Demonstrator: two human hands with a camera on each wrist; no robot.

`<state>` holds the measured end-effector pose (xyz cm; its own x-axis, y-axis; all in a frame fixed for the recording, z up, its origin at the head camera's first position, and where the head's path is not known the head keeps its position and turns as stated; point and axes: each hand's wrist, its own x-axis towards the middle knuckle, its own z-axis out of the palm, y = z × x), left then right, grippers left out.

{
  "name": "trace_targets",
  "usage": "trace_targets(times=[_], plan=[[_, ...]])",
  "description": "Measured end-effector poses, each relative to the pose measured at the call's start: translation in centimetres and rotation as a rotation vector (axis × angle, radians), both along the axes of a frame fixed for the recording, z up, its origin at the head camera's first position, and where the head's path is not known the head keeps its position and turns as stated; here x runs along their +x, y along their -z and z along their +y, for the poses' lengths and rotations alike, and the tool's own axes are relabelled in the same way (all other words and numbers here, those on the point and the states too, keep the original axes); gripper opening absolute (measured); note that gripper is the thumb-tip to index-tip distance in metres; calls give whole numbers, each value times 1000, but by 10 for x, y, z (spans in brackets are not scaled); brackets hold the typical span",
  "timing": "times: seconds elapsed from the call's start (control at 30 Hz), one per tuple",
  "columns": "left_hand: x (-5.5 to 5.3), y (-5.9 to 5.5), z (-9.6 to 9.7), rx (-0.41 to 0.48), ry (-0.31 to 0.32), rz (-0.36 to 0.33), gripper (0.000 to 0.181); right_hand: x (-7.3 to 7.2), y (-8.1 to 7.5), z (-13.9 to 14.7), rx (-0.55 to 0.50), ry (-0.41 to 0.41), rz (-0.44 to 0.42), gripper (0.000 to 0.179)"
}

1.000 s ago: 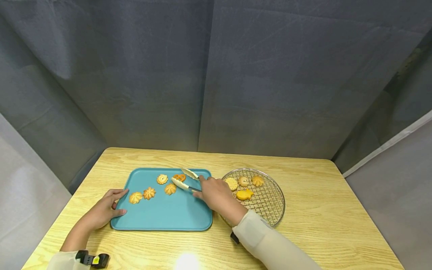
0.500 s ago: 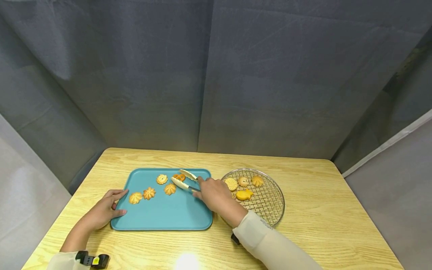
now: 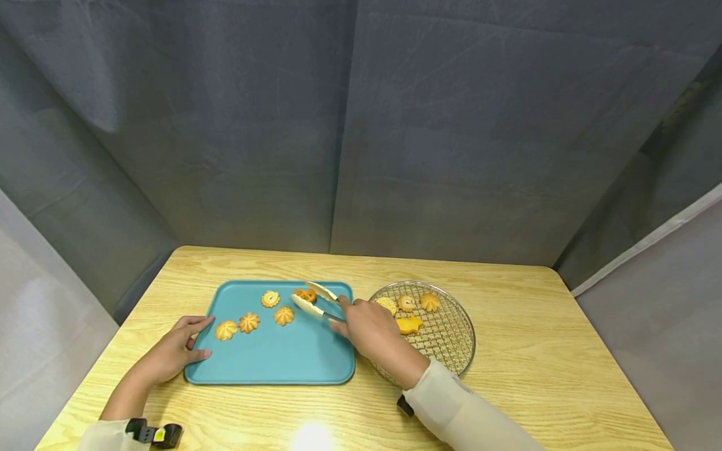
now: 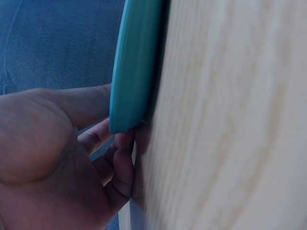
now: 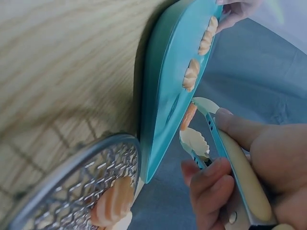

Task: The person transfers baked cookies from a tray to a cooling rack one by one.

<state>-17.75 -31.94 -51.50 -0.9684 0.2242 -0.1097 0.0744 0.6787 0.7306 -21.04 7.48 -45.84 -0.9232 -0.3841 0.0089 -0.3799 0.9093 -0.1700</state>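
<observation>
My left hand (image 3: 169, 354) grips the left edge of a blue tray (image 3: 271, 366). In the left wrist view, its thumb lies against the tray rim (image 4: 132, 72) and other fingers curl at the rim's end. My right hand (image 3: 375, 332) holds tongs (image 3: 307, 305) over the tray's back right, thumb on one arm, fingers round the other. Between the cream tong tips sits a brown pretzel (image 3: 308, 295), seen edge-on as a pretzel (image 5: 188, 116) in the right wrist view. Left of it lie a ring-shaped cookie (image 3: 270, 299) and several swirled cookies, including a near one (image 3: 284, 316).
Right of the tray stands a round wire rack (image 3: 448, 338), partly under my right forearm. On it are a fish-shaped cookie (image 3: 409, 325), a round dotted cookie (image 3: 387, 305), a small round cookie (image 3: 406, 303) and a swirled cookie (image 3: 430, 302). A grey curtain (image 3: 338, 156) hangs behind the table.
My right hand and the tongs have shifted slightly right, and the pretzel has moved right with the tong tips. The left hand and tray have stayed in place.
</observation>
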Motion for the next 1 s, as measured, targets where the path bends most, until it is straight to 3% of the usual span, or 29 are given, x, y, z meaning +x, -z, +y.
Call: trace_targets(times=[0.73,1.0], plan=[[0,-1,1,-12,-4,5,75,29,5,50,-91,18,82,65],[1,0,1,8,-7,1,75,37,8,65,-95,48,61,65]])
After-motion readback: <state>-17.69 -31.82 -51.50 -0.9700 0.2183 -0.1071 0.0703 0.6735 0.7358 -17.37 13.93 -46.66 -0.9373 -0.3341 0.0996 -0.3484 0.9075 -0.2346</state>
